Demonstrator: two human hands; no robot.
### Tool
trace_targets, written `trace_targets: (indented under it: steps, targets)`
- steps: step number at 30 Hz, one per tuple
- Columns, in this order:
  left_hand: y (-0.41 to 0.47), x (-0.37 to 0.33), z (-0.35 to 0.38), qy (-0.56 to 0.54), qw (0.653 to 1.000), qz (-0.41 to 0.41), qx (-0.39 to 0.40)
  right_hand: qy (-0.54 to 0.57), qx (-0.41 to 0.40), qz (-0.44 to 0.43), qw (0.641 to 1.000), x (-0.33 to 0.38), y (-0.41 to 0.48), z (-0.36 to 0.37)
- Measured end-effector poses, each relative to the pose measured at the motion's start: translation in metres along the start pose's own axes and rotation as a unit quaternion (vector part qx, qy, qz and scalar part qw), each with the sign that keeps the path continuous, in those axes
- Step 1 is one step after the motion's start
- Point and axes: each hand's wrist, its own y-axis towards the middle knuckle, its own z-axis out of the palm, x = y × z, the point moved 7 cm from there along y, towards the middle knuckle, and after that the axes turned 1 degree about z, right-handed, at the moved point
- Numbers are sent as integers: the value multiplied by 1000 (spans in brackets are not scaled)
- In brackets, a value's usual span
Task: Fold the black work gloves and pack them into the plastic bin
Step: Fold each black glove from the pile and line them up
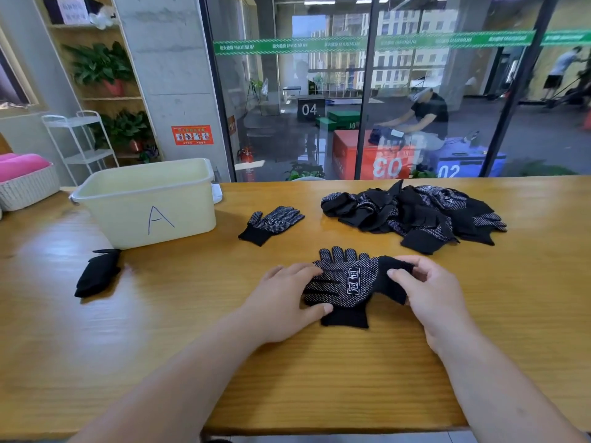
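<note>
Two black dotted work gloves (347, 284) lie crossed on the wooden table (192, 314) in front of me. My left hand (281, 300) rests on the finger end of the top glove, with the thumb pressing its lower edge. My right hand (430, 290) pinches the top glove's black cuff at the right. A single dotted glove (271, 224) lies flat further back. A folded black glove bundle (97, 272) sits at the left, just in front of the pale yellow plastic bin (150, 203) marked "A". A pile of several loose gloves (419, 212) lies at the back right.
A white woven basket (27, 187) with pink cloth stands at the far left edge. A glass wall (383, 91) runs behind the table. A white wire rack (83, 142) and plant shelves stand at the back left.
</note>
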Motion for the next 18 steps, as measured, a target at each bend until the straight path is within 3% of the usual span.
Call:
trace_targets:
  steps: [9, 18]
  targets:
    - [-11, 16, -8, 35, 999, -17, 6, 0, -119, -22, 993, 6, -1, -25]
    - [-22, 36, -7, 20, 999, -36, -34, -22, -63, -124, 990, 48, -4, -16]
